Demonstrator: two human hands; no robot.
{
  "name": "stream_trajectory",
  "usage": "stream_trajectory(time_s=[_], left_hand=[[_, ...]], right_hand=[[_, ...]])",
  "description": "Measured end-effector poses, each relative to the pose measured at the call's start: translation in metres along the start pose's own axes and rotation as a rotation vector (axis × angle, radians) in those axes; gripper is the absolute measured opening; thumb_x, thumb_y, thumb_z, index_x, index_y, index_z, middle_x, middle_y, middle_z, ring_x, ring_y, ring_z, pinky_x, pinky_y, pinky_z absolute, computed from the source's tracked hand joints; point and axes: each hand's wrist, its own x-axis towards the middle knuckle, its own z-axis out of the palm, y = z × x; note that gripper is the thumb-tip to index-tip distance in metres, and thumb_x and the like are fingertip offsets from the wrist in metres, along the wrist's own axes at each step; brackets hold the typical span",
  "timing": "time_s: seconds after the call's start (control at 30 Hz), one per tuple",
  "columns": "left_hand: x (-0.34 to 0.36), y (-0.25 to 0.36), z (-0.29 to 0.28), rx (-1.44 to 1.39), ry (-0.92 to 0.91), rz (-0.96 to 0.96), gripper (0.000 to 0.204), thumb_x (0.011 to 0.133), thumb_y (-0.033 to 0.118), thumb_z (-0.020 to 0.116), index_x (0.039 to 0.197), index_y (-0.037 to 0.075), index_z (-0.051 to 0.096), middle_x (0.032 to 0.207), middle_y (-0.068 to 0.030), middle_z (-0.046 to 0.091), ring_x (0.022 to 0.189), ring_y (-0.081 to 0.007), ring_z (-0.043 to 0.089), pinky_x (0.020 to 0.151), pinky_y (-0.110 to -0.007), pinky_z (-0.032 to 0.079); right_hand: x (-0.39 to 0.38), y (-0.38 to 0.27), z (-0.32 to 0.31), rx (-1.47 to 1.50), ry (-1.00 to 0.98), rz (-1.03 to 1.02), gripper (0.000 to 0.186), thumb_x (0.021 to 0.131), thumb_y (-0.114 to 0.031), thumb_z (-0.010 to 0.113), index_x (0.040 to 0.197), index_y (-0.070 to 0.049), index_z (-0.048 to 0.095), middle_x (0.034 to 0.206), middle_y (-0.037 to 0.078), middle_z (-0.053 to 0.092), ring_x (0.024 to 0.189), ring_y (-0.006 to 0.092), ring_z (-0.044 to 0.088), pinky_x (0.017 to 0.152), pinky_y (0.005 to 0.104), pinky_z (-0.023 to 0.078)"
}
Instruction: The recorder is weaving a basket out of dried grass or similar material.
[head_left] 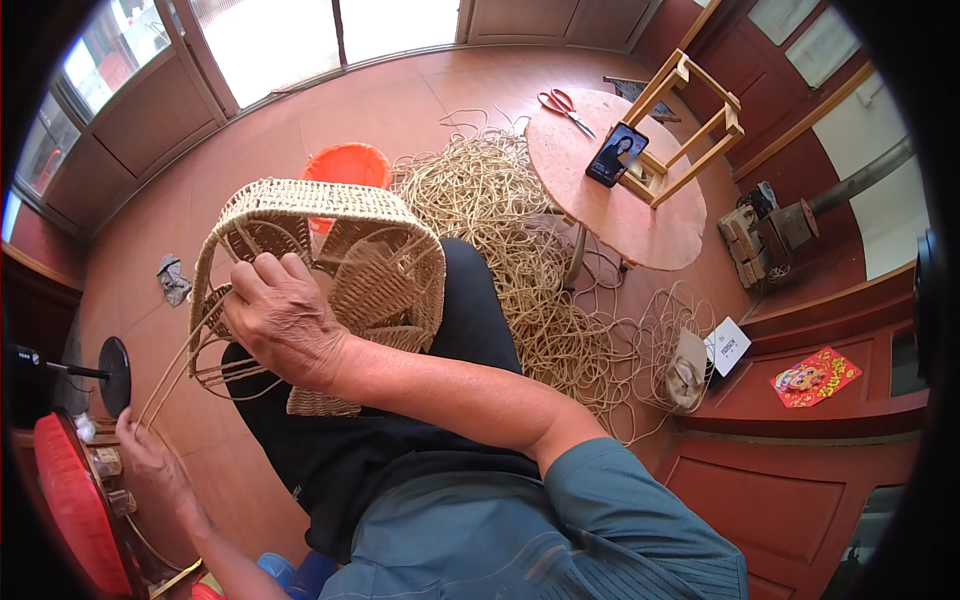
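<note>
Rope heap [480, 215]: tan cord is spread in loose tangles over the floor, between the basket and the table.
Round table [640, 235]: its pinkish top is set beyond the heap, to the right.
Woven cord basket [320, 200]: it is rested on the dark-trousered thighs [475, 300]; its long axis is laid roughly left to right, sloped slightly down at the right, and its open side is turned toward the wearer.
Wooden frame [690, 180]: it is stood on the table.
Orange bucket [350, 165]: it is partly hidden behind the basket.
Right hand [285, 315]: it is held at the basket's left part, fingers curled; what is gripped cannot be told.
Left hand [150, 455]: it is extended low at the left, fingers narrowed on cord strands [165, 383] stretched from the basket.
Phone [616, 155]: it is leaned against the frame.
Red-handled scissors [567, 110]: they are laid near the table's far edge.
</note>
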Motion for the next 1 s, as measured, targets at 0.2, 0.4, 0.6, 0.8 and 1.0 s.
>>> stream_trajectory(time_s=[0.2, 0.4, 0.6, 0.8, 1.0], left_hand=[[-0.004, -0.183, -0.041, 0.352, 0.164, -0.212, 0.039, 0.121, 0.024, 0.047, 0.150, 0.002, 0.061, 0.143, -0.0253, 0.072, 0.132, -0.0466, 0.066, 0.111, -0.051, 0.051], [-0.005, -0.078, -0.050, 0.488, -0.044, -0.267, 0.040, 0.119, 0.024, 0.051, 0.139, -0.004, 0.071, 0.138, -0.0265, 0.075, 0.128, -0.0399, 0.070, 0.111, -0.047, 0.054], [-0.070, 0.218, 0.034, -0.518, -0.124, 0.127, 0.033, 0.116, 0.005, 0.053, 0.144, -0.002, 0.070, 0.134, -0.0150, 0.075, 0.125, -0.0236, 0.072, 0.109, -0.038, 0.058], [-0.038, 0.286, 0.070, -0.573, -0.092, 0.154, 0.036, 0.116, 0.005, 0.051, 0.146, -0.006, 0.067, 0.143, -0.0220, 0.073, 0.135, -0.0326, 0.069, 0.120, -0.044, 0.051], [-0.029, 0.288, 0.089, -1.033, -0.231, -0.199, 0.041, 0.118, 0.007, 0.047, 0.152, -0.011, 0.061, 0.149, -0.0197, 0.070, 0.138, -0.0274, 0.067, 0.121, -0.038, 0.051]], right_hand=[[0.004, 0.002, 0.002, 0.017, 0.039, -0.020, 0.014, 0.085, -0.020, 0.075, 0.077, -0.012, 0.067, 0.097, 0.008, 0.056, 0.094, 0.0255, 0.057, 0.081, 0.0421, 0.045], [0.001, 0.008, 0.002, 0.058, 0.001, -0.040, 0.018, 0.086, -0.024, 0.080, 0.078, -0.012, 0.068, 0.096, 0.007, 0.055, 0.092, 0.0265, 0.056, 0.079, 0.0446, 0.044], [0.005, 0.004, 0.005, 0.037, -0.016, -0.041, 0.021, 0.091, -0.024, 0.079, 0.077, -0.014, 0.067, 0.090, 0.004, 0.055, 0.087, 0.0253, 0.058, 0.079, 0.0448, 0.043], [0.004, 0.008, -0.003, 0.032, -0.044, -0.044, 0.015, 0.088, -0.022, 0.073, 0.079, -0.013, 0.066, 0.093, 0.007, 0.057, 0.090, 0.0268, 0.059, 0.078, 0.0439, 0.044], [0.003, 0.008, -0.002, 0.056, 0.022, -0.018, 0.011, 0.090, -0.021, 0.073, 0.086, -0.012, 0.067, 0.089, 0.005, 0.055, 0.085, 0.0252, 0.059, 0.078, 0.0431, 0.044]])
